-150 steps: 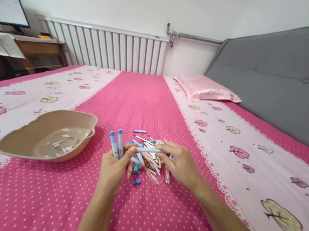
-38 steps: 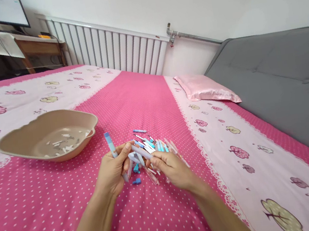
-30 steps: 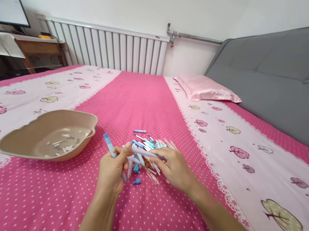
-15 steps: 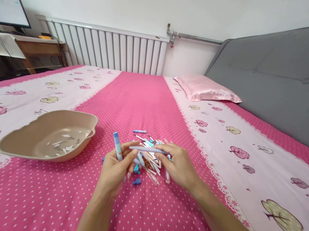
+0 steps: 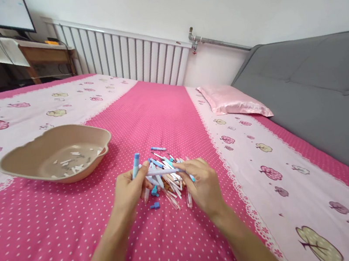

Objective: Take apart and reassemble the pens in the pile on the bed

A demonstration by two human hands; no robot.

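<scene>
My left hand [image 5: 130,190] is closed round a light blue pen barrel [image 5: 135,165] that sticks up, tilted, above the fingers. Its thumb and fingertips also meet the left end of a slim pale lavender pen barrel [image 5: 164,172]. The right end of that barrel is pinched in my right hand [image 5: 202,181], so it lies level between both hands. Below and behind is a heap of pen parts: white refills [image 5: 174,188], clear tubes [image 5: 172,201], and blue pieces. A small blue clip-like part [image 5: 155,206] lies in front of the heap.
At the left stands a beige basin [image 5: 55,151] with small white bits inside. The pink dotted bedspread [image 5: 164,110] lies under everything. A pink pillow [image 5: 232,101] rests by the grey headboard [image 5: 312,82], and a radiator [image 5: 122,50] lines the wall.
My left hand has closed onto the lavender barrel's left end, and that barrel has turned level. The light blue barrel has tipped to the right. My right hand keeps its pinch.
</scene>
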